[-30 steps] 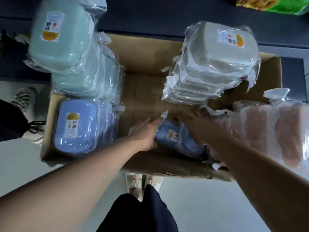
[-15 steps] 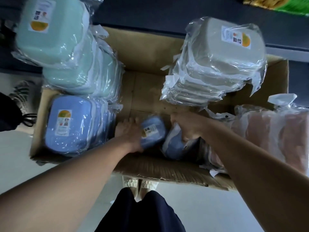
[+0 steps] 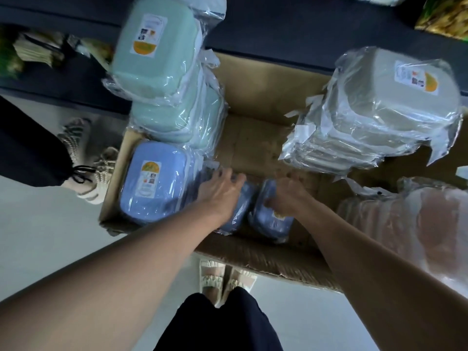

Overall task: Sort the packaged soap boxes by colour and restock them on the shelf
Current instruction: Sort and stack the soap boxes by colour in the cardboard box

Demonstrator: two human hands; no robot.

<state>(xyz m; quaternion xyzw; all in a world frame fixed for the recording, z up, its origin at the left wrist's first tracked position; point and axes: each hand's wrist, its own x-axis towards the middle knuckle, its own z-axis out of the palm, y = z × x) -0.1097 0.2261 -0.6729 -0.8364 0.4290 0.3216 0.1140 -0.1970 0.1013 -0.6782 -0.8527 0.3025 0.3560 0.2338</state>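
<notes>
Both loose blue soap boxes have shifted leftward since a moment ago, toward the blue stack [image 3: 154,181] in the cardboard carton [image 3: 266,264]. Left hand [image 3: 222,191] lies spread over one blue box [image 3: 238,214], fingers loosely open on its wrapper; right hand [image 3: 288,196] has its fingers curled around the second blue box [image 3: 271,221], which stands on edge.

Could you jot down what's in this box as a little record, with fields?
container: open brown cardboard box
left stacks: mint-green wrapped soap boxes, blue wrapped stack
right stacks: grey wrapped boxes, pink wrapped boxes
left hand: on a loose blue soap box
right hand: gripping another blue box
</notes>
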